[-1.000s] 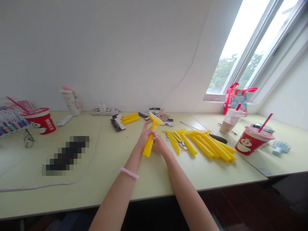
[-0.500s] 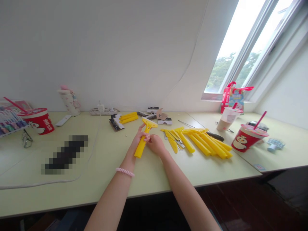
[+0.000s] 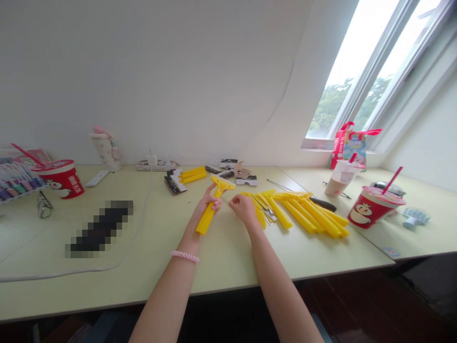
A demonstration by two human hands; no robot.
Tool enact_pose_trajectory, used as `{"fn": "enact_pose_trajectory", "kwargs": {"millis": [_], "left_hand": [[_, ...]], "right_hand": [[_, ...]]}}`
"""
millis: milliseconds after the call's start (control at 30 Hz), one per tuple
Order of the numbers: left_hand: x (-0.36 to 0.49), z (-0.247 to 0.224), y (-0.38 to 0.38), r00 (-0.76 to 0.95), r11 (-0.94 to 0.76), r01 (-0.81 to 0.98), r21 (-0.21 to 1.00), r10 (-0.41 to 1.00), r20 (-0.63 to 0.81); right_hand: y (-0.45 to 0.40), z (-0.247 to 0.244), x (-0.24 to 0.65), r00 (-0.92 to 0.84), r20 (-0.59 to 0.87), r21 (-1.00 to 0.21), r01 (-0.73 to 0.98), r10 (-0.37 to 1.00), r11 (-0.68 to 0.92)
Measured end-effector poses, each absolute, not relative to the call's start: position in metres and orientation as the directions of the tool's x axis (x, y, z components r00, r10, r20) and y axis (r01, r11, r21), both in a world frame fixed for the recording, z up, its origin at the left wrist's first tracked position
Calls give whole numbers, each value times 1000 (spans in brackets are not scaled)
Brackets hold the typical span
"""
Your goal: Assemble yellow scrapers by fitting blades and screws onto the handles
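Note:
My left hand (image 3: 206, 206) is wrapped round the handle of a yellow scraper (image 3: 210, 209), its wide head pointing away from me. To the right, my right hand (image 3: 243, 206) is closed in a pinch, apart from the scraper; what its fingertips hold is too small to make out. Beside and partly behind my right hand lie yellow flat pieces (image 3: 259, 214) and metal parts (image 3: 270, 215). Several yellow scraper handles (image 3: 314, 214) lie in a row farther right.
Behind are yellow tubes (image 3: 193, 175), black-and-white packets (image 3: 174, 183), torn card (image 3: 242, 170) and a power strip (image 3: 157, 166). A black-handled screwdriver (image 3: 323, 205) and red cup (image 3: 373, 208) stand or lie right. Another red cup (image 3: 67, 181) and bottle (image 3: 106, 151) are left.
My right hand has moved right, away from the scraper and my left hand. The left hand still holds the scraper in nearly the same place. The view has shifted slightly.

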State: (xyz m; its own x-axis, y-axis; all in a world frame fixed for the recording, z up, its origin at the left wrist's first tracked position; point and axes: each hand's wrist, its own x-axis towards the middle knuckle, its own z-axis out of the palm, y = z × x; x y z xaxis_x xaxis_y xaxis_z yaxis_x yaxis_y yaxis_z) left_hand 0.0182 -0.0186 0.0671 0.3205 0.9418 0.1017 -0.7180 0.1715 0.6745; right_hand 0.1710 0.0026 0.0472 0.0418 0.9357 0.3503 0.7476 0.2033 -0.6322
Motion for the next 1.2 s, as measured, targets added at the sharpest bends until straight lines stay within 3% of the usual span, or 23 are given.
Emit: {"fn": "enact_pose_trajectory", "kwargs": {"millis": [133,267,367,667,833,1200], "left_hand": [[14,65,-19,331,163,-605,780,942,60],[16,59,-18,390,179,-456,872,921,15],[18,56,-18,422,162,-398,903,906,24],[18,57,-20,459,181,-409,895,888,30],[18,59,-21,469,210,-463,861,882,37],[18,64,-25,479,208,-448,870,877,38]], "right_hand": [[10,50,189,194,354,-825,525,915,208],[12,52,195,68,285,-917,311,956,252],[11,52,194,-37,261,-916,306,965,259],[11,52,197,-40,256,-925,281,966,257],[10,53,200,-100,285,-926,227,953,300],[10,56,202,-144,426,-843,295,893,450]]}}
